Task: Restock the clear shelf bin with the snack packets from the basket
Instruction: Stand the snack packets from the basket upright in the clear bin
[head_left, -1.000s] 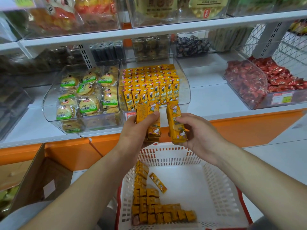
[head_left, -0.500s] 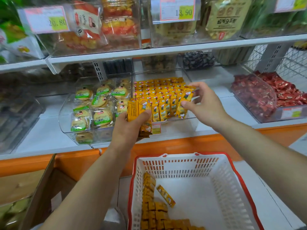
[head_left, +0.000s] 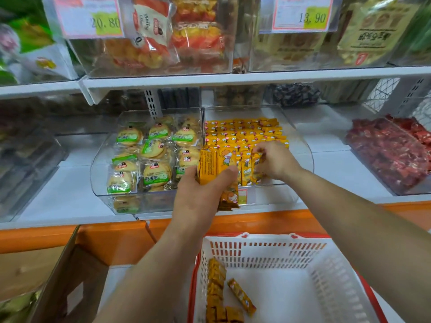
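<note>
My left hand [head_left: 200, 194] grips a stack of yellow snack packets [head_left: 217, 164] in front of the clear shelf bin [head_left: 300, 145], which holds rows of the same packets [head_left: 242, 131]. My right hand [head_left: 275, 159] is inside the bin at its front row, fingers pinched on one yellow packet [head_left: 257, 159] among the upright ones. Below, the white basket with red rim [head_left: 326, 276] holds more yellow packets [head_left: 217, 287] along its left wall and one loose packet [head_left: 241, 297].
A clear bin of green-labelled round biscuits [head_left: 149, 157] stands left of the yellow bin. A bin of red sweets [head_left: 391, 150] sits at right. Upper shelf bins carry price tags [head_left: 305, 15]. A cardboard box [head_left: 58, 276] is at lower left.
My right hand has carried one packet up from above the basket into the bin's front row. My left hand rose with its stack toward the bin front. The view tilted upward.
</note>
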Demonstrator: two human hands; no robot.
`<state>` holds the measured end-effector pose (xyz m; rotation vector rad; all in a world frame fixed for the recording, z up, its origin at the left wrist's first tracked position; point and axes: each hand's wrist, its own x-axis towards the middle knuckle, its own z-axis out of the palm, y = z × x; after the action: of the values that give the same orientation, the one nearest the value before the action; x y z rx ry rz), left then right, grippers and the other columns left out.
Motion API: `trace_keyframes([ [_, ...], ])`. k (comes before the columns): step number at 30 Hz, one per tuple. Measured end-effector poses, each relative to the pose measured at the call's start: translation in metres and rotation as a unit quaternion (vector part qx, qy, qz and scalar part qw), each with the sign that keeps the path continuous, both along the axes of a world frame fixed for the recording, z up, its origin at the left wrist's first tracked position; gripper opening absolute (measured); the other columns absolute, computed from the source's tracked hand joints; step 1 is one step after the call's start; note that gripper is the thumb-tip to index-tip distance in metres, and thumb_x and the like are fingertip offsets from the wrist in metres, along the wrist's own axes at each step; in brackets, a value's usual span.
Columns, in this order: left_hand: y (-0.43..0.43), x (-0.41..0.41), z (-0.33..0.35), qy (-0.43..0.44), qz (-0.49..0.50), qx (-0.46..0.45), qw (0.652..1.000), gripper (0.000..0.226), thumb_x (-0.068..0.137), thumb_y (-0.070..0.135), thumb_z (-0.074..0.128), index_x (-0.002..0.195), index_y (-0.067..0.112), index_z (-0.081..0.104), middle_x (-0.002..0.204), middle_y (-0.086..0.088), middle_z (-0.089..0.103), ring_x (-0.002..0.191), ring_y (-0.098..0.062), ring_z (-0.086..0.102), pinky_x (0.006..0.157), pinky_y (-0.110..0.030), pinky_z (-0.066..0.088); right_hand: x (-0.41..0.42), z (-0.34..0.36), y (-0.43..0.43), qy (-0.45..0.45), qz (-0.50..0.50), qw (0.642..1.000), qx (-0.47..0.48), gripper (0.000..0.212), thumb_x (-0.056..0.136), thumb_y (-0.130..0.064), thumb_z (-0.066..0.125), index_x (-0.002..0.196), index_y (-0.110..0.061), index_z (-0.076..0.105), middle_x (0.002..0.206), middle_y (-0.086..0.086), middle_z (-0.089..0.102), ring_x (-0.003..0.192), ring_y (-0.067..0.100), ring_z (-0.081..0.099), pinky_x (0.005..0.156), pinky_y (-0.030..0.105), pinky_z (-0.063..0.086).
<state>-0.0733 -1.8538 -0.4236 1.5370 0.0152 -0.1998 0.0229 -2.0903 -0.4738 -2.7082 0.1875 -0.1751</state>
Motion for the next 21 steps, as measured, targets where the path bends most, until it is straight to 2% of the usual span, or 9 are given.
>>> trace_keyframes([
  [2,-0.001,0.0,0.001,0.001,0.001,-0.002,1.0,0.029,0.079,0.045,0.082,0.097,0.027,0.068,0.082,0.008,0.078,0.078,-0.014,0.076,0.08,-0.037,0.06,0.0,-0.003,-0.002,0.001,-0.001,1.0,-0.012,0.049,0.076,-0.011,0.081,0.123,-0.018,0.067,0.12,0.012,0.063,0.108,0.029,0.059,0.085,0.029,0.044],
  [6,-0.003,-0.001,0.003,0.002,-0.002,-0.006,1.0,0.032,0.08,0.045,0.082,0.101,0.026,0.068,0.084,0.007,0.078,0.084,-0.018,0.076,0.084,-0.04,0.061,-0.011,0.007,-0.003,0.017,-0.006,1.0,0.013,0.05,0.08,-0.014,0.077,0.128,-0.015,0.063,0.117,0.007,0.069,0.109,0.027,0.063,0.082,0.026,0.045],
  [9,-0.008,-0.003,0.004,0.005,-0.002,-0.016,1.0,0.032,0.079,0.045,0.082,0.1,0.026,0.068,0.084,0.007,0.078,0.086,-0.021,0.076,0.083,-0.041,0.061,-0.039,0.034,-0.001,-0.039,-0.013,0.999,0.013,0.04,0.085,-0.021,0.073,0.123,-0.013,0.064,0.113,0.006,0.068,0.1,0.024,0.064,0.079,0.027,0.047],
  [10,-0.011,-0.005,0.003,0.008,-0.005,-0.02,1.0,0.033,0.078,0.046,0.083,0.1,0.026,0.068,0.085,0.006,0.078,0.086,-0.021,0.077,0.08,-0.04,0.062,-0.055,0.044,0.001,-0.07,-0.005,0.997,0.046,0.033,0.086,-0.019,0.072,0.118,-0.015,0.065,0.105,0.005,0.069,0.091,0.017,0.065,0.074,0.024,0.048],
  [12,-0.017,-0.009,0.002,0.016,-0.018,-0.02,1.0,0.037,0.077,0.048,0.083,0.104,0.027,0.07,0.087,0.005,0.079,0.084,-0.021,0.077,0.076,-0.037,0.062,-0.093,0.062,0.007,-0.099,0.028,0.979,0.174,0.02,0.087,-0.01,0.067,0.104,-0.021,0.066,0.091,0.004,0.071,0.076,0.007,0.065,0.069,0.017,0.048],
  [14,-0.026,-0.016,0.0,0.028,-0.04,-0.013,0.999,0.044,0.076,0.049,0.084,0.11,0.025,0.07,0.092,0.002,0.079,0.087,-0.022,0.077,0.081,-0.043,0.062,-0.135,0.074,0.016,-0.065,0.066,0.936,0.341,0.022,0.089,-0.007,0.065,0.104,-0.023,0.066,0.085,0.003,0.072,0.073,0.014,0.07,0.067,0.025,0.055],
  [16,-0.038,-0.025,-0.003,0.042,-0.065,-0.016,0.997,0.044,0.078,0.047,0.083,0.112,0.022,0.071,0.096,-0.002,0.079,0.089,-0.026,0.077,0.086,-0.048,0.061,-0.167,0.075,0.024,-0.026,0.083,0.89,0.448,0.029,0.091,-0.008,0.065,0.114,-0.025,0.063,0.087,0.003,0.073,0.073,0.023,0.072,0.063,0.03,0.058],
  [19,-0.054,-0.038,-0.009,0.039,-0.089,-0.016,0.995,0.036,0.084,0.042,0.08,0.11,0.017,0.073,0.095,-0.008,0.079,0.086,-0.03,0.077,0.079,-0.044,0.063,-0.191,0.063,0.029,-0.043,0.059,0.88,0.469,0.042,0.088,-0.011,0.07,0.124,-0.029,0.056,0.085,-0.003,0.069,0.073,0.022,0.07,0.062,0.033,0.058],
  [21,-0.061,-0.044,-0.011,0.03,-0.101,-0.008,0.994,0.034,0.086,0.043,0.078,0.108,0.017,0.074,0.094,-0.006,0.08,0.085,-0.028,0.078,0.078,-0.042,0.062,-0.196,0.053,0.028,-0.04,0.046,0.878,0.474,0.055,0.08,-0.016,0.08,0.126,-0.032,0.054,0.092,-0.001,0.064,0.071,0.02,0.067,0.062,0.035,0.058],
])
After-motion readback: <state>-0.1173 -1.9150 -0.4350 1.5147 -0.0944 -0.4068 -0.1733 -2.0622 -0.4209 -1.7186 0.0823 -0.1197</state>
